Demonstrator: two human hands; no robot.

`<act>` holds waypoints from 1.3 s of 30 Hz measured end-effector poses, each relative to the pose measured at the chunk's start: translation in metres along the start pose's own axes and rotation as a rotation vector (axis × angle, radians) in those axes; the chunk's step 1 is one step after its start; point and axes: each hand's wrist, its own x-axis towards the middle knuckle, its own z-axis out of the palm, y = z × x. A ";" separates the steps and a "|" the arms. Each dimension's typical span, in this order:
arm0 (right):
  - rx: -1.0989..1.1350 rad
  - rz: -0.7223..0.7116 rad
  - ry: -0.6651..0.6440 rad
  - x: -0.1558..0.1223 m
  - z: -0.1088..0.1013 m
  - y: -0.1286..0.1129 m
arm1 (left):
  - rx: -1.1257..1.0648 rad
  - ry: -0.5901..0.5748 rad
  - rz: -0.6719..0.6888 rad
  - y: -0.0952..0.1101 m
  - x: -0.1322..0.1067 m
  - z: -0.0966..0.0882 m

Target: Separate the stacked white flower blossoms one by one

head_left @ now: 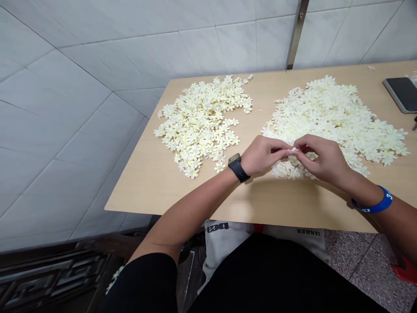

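Note:
My left hand [262, 154], with a black watch at its wrist, pinches thumb and forefinger together. Its fingertips meet those of my right hand [325, 157], which wears a blue wristband and is pinched too. Between them is a small white artificial flower [294, 149], mostly covered by the fingertips. Both hands are over the near edge of a large heap of pale flowers [332, 108]. Left of my left hand lies a second pile of cream flowers with yellowish centres [202, 117], spread loosely on the table.
The light wooden table [182, 191] stands against a tiled wall [208, 48]. A dark-screened phone [402, 94] lies at the far right. A metal strip [296, 34] runs down the wall to the table. Dark carved furniture [55, 278] stands at lower left.

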 end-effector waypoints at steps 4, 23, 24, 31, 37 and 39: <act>0.180 0.192 0.077 0.002 0.002 -0.003 | -0.158 0.118 0.000 -0.004 0.000 0.008; 0.133 0.206 0.000 0.001 -0.001 -0.005 | -0.068 0.107 -0.009 0.001 -0.002 0.008; 0.128 0.197 0.007 0.002 -0.001 -0.005 | -0.069 0.109 0.008 0.001 -0.002 0.008; 0.237 0.268 0.200 0.000 0.004 -0.004 | -0.332 0.048 -0.007 -0.006 -0.001 0.004; 0.374 0.341 0.111 0.001 0.002 -0.003 | -0.403 -0.005 -0.100 -0.005 0.000 0.002; 0.402 0.353 0.074 0.000 0.002 -0.004 | -0.339 0.050 -0.090 -0.003 -0.001 0.005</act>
